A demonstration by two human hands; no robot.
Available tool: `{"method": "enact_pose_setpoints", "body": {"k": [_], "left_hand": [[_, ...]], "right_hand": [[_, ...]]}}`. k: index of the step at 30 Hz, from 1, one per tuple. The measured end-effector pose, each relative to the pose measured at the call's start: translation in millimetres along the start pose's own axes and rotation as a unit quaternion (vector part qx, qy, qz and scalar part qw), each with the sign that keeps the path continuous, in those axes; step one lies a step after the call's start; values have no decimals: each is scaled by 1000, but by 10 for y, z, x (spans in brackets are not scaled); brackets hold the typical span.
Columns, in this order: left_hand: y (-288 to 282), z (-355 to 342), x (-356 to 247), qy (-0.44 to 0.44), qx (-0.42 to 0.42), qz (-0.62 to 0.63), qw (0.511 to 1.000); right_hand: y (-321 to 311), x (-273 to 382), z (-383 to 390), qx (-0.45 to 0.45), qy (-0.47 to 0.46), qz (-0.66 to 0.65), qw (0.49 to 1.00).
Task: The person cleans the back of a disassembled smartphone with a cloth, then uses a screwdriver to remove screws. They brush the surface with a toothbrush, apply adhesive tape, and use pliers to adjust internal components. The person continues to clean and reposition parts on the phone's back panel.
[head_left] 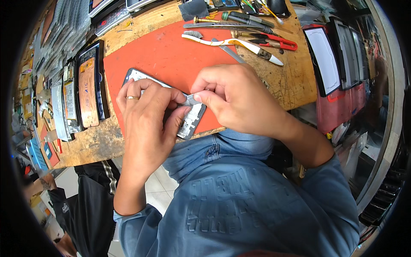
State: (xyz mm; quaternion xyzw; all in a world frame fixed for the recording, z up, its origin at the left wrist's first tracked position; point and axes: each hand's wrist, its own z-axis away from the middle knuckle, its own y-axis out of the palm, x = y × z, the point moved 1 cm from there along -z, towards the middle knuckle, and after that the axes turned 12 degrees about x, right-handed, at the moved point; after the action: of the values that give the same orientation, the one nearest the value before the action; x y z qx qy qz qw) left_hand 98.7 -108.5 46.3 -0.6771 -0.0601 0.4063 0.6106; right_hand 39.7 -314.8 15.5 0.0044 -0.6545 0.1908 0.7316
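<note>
An opened phone frame point(191, 122), dark-edged with a silvery-white inside, lies slanted on the red-orange mat point(158, 47). Over its middle rests my left hand point(147, 107), a ring on one finger. Its outer fingers curl around the phone's far part, while thumb and forefinger bend close to a small grey strip point(190, 100). My right hand point(233, 92) comes in from the right and pinches that strip between thumb and forefinger, just above the phone. Both hands cover much of the phone, so whether the strip is attached to it cannot be seen.
Beyond the hands lie a white-and-yellow toothbrush point(233, 41), red-handled pliers point(278, 41) and several slim tools. Phone parts in a black tray point(100, 81) stand left. Open black cases point(342, 51) sit at the right. Another person's black-clothed leg point(96, 184) is at lower left.
</note>
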Motion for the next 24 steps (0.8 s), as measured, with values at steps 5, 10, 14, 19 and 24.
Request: {"method": "enact_pose_setpoints", "body": {"k": [5,10,14,19,24], "left_hand": [[-85,-44,-48,-27,29,20,999],[-69,-65,-49,44,31,-45,998],[-23,-41,-25,83,31,-104,991],[67,-18,-49,89,20,-143,985],[149,64,-87,75,37,-149,985]], "right_hand": [[16,-13,16,-28,-71,82,994],[62,-45,112,-45,-131,115,984],[81,-101,148,-42,-168,120,978],[-74,-96,196,-113,-235,164,951],[-151,-160,182,-196,-124,119,966]]}}
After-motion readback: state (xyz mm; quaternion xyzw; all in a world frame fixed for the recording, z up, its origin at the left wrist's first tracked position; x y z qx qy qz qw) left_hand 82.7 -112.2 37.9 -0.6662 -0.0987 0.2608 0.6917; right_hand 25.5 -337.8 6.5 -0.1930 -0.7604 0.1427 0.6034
